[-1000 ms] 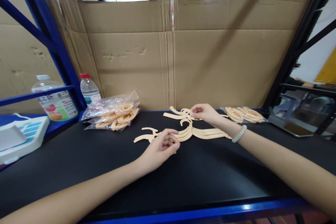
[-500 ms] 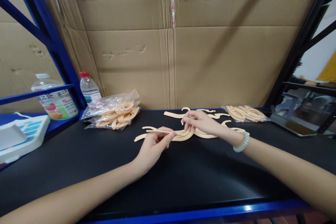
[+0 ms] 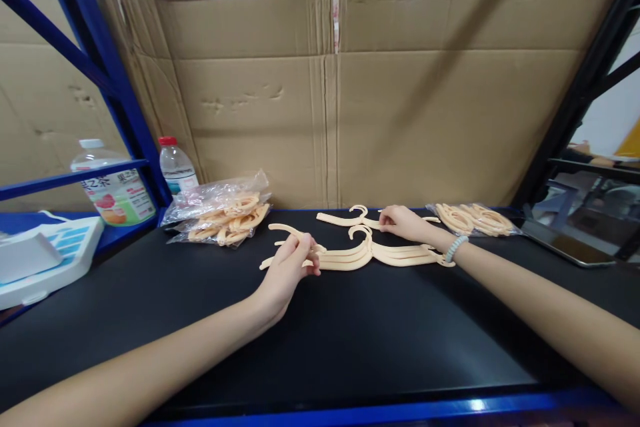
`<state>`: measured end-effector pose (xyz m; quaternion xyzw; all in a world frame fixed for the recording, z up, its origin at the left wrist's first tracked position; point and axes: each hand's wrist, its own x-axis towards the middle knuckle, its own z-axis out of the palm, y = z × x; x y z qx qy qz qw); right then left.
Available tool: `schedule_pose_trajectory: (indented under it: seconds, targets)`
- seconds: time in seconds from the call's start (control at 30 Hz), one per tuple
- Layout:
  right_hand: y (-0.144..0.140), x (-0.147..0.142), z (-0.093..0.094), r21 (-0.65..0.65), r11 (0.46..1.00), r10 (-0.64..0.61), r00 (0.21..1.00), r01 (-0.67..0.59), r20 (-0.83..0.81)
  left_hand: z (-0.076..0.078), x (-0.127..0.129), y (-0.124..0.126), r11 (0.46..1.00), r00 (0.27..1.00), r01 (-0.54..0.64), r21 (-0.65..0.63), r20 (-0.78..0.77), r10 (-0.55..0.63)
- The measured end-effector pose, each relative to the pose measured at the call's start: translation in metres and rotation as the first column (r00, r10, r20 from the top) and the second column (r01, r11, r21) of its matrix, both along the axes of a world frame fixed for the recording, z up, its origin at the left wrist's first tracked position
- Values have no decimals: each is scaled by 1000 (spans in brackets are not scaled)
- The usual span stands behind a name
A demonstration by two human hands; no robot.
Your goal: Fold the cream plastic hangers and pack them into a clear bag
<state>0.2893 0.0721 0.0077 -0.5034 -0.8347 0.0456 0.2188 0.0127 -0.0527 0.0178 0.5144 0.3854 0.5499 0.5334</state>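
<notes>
Cream-coloured plastic clothes hangers (image 3: pixel 345 260) lie nested together on the black tabletop, their hooks bunched in the middle. Over their left arms, my left hand (image 3: pixel 293 263) is closed in a pinch on a curved cream hanger arm (image 3: pixel 285 229), a loose-looking piece whose free end points left. Farther back lies another cream hanger (image 3: pixel 337 220) with its hook upward. My right hand (image 3: pixel 405 223) is closed at this hanger's right side, fingertips pinched on a cream piece there. Its fingers and palm partly cover what they hold.
A clear bag of cream hanger parts (image 3: pixel 230 220) lies at the back left; a flatter bag (image 3: pixel 473 219) lies back right beside a dark phone-like slab (image 3: pixel 570 245). Bottles (image 3: pixel 117 193) and a white device with blue keys (image 3: pixel 75 247) stand left. Cardboard (image 3: pixel 425 113) walls the back.
My right hand has moved back and right, from the nested hangers' hooks to the rear pieces. The nested hooks now show together. My left hand has shifted slightly left, tilting its piece.
</notes>
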Motion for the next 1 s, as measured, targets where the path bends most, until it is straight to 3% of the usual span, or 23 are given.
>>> schedule_pose_trajectory:
  seconds: [0.23,0.47,0.7,0.87,1.0]
  targets:
    - [-16,1,18,79,996,-25,990,36,-141,9,-2,3,999,999,1,48,36,-2]
    - [-76,1,42,163,981,153,931,-103,-330,18,-13,13,1000,988,-4,10,153,2]
    - [-97,9,30,425,902,204,942,-75,-267,22,-21,24,993,978,117,-6,176,-114]
    - [-99,13,23,468,876,255,936,-117,-243,21,-20,21,964,941,260,-50,238,-241]
    - [-101,13,22,459,880,255,935,-120,-246,19,-16,17,951,934,294,-93,241,-265]
